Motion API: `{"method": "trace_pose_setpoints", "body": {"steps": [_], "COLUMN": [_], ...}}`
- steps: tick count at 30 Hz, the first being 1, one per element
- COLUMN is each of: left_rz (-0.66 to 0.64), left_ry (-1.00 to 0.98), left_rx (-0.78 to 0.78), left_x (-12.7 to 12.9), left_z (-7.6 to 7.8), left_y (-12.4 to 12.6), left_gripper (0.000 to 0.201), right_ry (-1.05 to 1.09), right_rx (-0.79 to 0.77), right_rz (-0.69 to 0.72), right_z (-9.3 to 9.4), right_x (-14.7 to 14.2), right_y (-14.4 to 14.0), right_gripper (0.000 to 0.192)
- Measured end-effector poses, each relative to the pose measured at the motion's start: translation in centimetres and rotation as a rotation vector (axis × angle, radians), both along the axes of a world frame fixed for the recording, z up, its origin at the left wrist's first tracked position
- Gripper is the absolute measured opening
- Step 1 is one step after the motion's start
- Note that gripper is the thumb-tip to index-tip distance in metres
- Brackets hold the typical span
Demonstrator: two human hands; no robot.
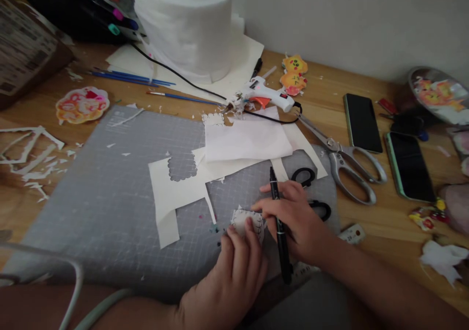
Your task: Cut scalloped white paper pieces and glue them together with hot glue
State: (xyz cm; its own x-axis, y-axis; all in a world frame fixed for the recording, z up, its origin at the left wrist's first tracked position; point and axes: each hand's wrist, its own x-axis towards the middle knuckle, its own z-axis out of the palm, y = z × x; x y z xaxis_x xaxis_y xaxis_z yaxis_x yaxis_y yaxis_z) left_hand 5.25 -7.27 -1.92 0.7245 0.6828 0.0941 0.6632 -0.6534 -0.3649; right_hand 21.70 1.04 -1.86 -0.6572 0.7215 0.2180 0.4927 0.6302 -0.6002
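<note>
A small white paper cut-out (246,221) with a dark stitched-looking border lies at the near edge of the grey cutting mat (110,208), pinned flat under the fingertips of the left hand (234,276). The right hand (293,222) is closed around a black pen (279,227) whose tip I cannot see, so this looks like edge-marking in progress. Continuing calls for a steady hold-down and short strokes, with black-handled scissors (311,191) just beyond on the desk (384,222).
</note>
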Motion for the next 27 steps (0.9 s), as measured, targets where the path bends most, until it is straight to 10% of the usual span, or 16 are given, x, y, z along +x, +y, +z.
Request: {"method": "trace_pose_setpoints", "body": {"steps": [12,19,27], "left_rz": [-0.009,0.005,-0.009], "left_ry": [-0.075,0.006,-0.005], "left_rx": [0.055,-0.012,0.006], "left_x": [0.13,0.0,0.11], "left_z": [-0.46,0.04,-0.25], "left_y": [0.08,0.02,0.07], "left_gripper": [0.04,0.035,0.034], "right_ry": [-0.029,0.028,0.05], "right_rx": [0.251,0.157,0.159], "right_rz": [0.233,-0.08,0.002], "right_z": [-0.17,0.07,0.02], "right_x": [0.41,0.56,0.38], "right_y": [-0.59,-0.05,-0.23], "right_gripper": [0.019,0.015,0.017]}}
